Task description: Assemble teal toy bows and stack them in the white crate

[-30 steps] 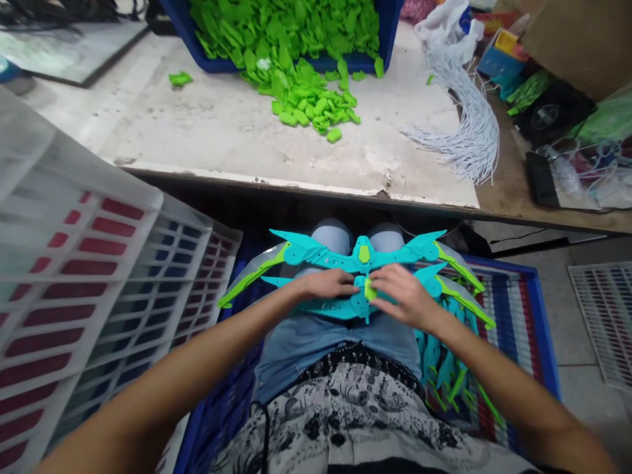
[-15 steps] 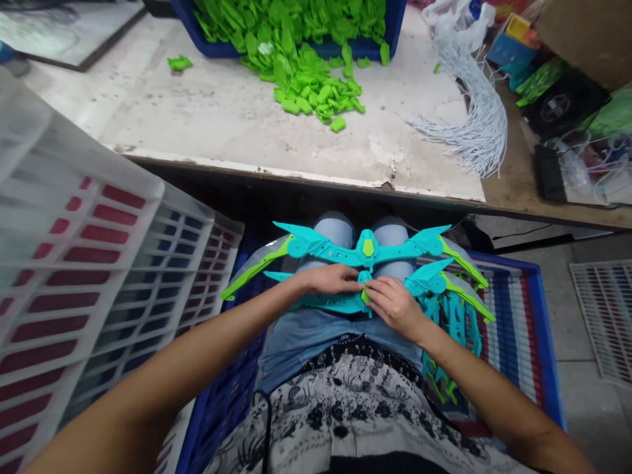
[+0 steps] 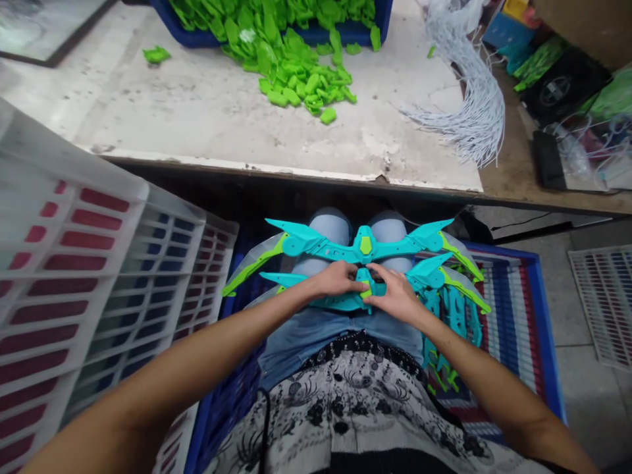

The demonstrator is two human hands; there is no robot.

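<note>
Two teal toy bows with lime-green trim lie across my lap, one behind the other. The farther bow (image 3: pixel 326 247) has a green insert at its centre, and neither hand is on it. My left hand (image 3: pixel 338 279) grips the middle of the nearer bow (image 3: pixel 427 275), its thumb on a small green piece (image 3: pixel 365 288) there. From the other side, my right hand (image 3: pixel 395 294) holds the same middle part between thumb and fingers, the thumb at the green piece's lower edge. Both wrists and hands cover much of the nearer bow's left half and centre.
A blue bin (image 3: pixel 170 23) spills green pieces (image 3: pixel 296 76) onto the worktable (image 3: pixel 197 125). White cords (image 3: pixel 481 118) lie to the right. White crates (image 3: pixel 113 263) stand at my left. At my right, a blue-rimmed crate (image 3: pixel 546 329) holds more teal parts (image 3: pixel 454 322).
My right fingers have opened out from over the green piece to grip around the bow's centre. My left thumb now presses on that piece. The view has shifted slightly.
</note>
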